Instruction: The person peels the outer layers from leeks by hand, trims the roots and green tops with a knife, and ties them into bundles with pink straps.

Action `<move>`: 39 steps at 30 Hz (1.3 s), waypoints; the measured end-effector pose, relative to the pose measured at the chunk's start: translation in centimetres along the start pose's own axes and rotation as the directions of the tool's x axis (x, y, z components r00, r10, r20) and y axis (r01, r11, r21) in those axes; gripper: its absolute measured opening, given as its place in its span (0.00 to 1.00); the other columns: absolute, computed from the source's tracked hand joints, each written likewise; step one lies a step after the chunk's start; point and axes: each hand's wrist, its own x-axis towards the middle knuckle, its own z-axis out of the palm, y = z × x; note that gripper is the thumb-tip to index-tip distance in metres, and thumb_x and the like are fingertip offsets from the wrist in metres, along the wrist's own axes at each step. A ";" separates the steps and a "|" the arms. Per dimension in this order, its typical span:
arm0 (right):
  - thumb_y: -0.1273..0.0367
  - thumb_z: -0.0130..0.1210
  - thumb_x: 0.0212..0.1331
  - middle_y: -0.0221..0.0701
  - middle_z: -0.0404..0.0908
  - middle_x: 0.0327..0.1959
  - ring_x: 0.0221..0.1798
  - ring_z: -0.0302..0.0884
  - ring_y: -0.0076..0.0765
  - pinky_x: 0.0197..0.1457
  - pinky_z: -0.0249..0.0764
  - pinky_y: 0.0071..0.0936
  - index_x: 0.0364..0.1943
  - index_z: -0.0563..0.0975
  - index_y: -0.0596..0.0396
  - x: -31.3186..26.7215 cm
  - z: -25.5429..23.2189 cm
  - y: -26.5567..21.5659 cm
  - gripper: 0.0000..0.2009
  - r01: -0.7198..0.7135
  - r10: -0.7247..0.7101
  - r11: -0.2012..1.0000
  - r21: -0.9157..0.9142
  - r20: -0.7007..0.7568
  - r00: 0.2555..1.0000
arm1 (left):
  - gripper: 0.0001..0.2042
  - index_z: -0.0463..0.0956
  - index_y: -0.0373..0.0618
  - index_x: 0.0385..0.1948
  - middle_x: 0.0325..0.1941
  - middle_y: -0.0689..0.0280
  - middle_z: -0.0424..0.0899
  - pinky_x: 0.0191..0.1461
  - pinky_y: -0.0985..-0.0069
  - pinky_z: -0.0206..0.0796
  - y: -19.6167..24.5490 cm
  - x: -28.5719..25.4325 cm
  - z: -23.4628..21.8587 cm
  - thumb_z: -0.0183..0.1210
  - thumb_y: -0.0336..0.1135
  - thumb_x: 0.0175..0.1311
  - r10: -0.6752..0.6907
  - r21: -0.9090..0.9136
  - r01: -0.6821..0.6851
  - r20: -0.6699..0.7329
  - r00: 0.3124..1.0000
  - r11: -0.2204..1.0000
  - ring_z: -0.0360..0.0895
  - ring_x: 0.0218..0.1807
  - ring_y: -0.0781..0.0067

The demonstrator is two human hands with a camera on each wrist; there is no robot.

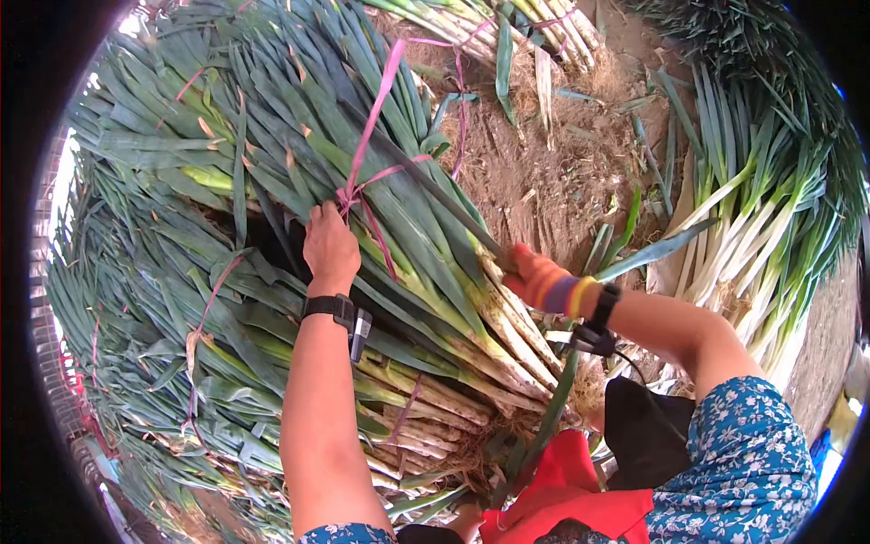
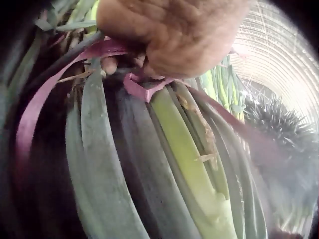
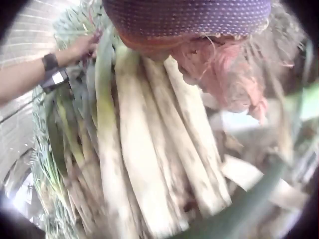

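A large bundle of leeks [image 1: 408, 227] lies slanting in the head view, green tops at upper left and white stalks [image 3: 142, 149] toward the lower right. Pink ribbon [image 1: 387, 91] crosses it and meets in a knot. My bare left hand [image 1: 331, 247] pinches the ribbon at the knot; in the left wrist view the curled left hand [image 2: 174, 37] hides part of the ribbon [image 2: 144, 90]. My right hand [image 1: 546, 281], in a striped glove with a frayed pinkish part, is at the bundle's right edge, where a long dark strip ends. The gloved hand [image 3: 209, 59] hides its own grip.
More tied leeks [image 1: 426, 412] lie below and left of the bundle. Other leeks [image 1: 734, 218] are piled at right, and another bunch [image 1: 562, 32] lies at the top. Loose leaves [image 1: 657, 249] and roots are scattered on the brown soil [image 1: 526, 163]. A red cloth [image 1: 566, 490] shows at the bottom.
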 end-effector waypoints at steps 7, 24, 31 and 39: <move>0.70 0.50 0.56 0.37 0.74 0.29 0.29 0.69 0.40 0.34 0.68 0.26 0.42 0.70 0.63 -12.2 -0.1 6.6 0.12 0.218 -0.228 0.948 0.234 0.015 0.974 | 0.10 0.66 0.38 0.40 0.43 0.51 0.70 0.45 0.61 0.64 -1.2 -2.3 0.7 0.50 0.31 0.59 0.081 -0.161 -0.078 0.018 0.997 0.984 0.70 0.45 0.48; 0.65 0.53 0.55 0.35 0.77 0.39 0.42 0.73 0.33 0.42 0.69 0.27 0.44 0.71 0.53 -5.9 -4.8 -6.1 0.13 0.249 -0.249 0.967 0.044 -0.006 0.968 | 0.15 0.73 0.39 0.41 0.24 0.64 0.76 0.31 0.75 0.64 -4.9 -26.2 -13.3 0.57 0.35 0.53 -0.257 -0.588 0.486 0.432 0.864 0.646 0.70 0.25 0.72; 0.68 0.55 0.52 0.43 0.76 0.37 0.41 0.75 0.43 0.42 0.69 0.32 0.41 0.71 0.58 -0.9 5.4 -16.3 0.14 0.253 -0.400 0.749 0.612 0.114 0.909 | 0.08 0.70 0.37 0.34 0.33 0.48 0.74 0.39 0.54 0.64 -18.5 -20.0 -13.5 0.46 0.32 0.59 -0.399 -0.194 0.371 -0.130 0.908 0.908 0.72 0.38 0.44; 0.64 0.57 0.48 0.50 0.75 0.31 0.37 0.73 0.56 0.38 0.69 0.39 0.38 0.70 0.64 5.5 14.1 -22.9 0.18 0.366 -0.383 0.898 0.242 0.022 0.924 | 0.11 0.66 0.41 0.42 0.45 0.51 0.70 0.43 0.58 0.66 -21.8 -12.0 -11.2 0.46 0.30 0.57 -0.270 0.086 0.299 -0.245 0.931 0.950 0.72 0.42 0.46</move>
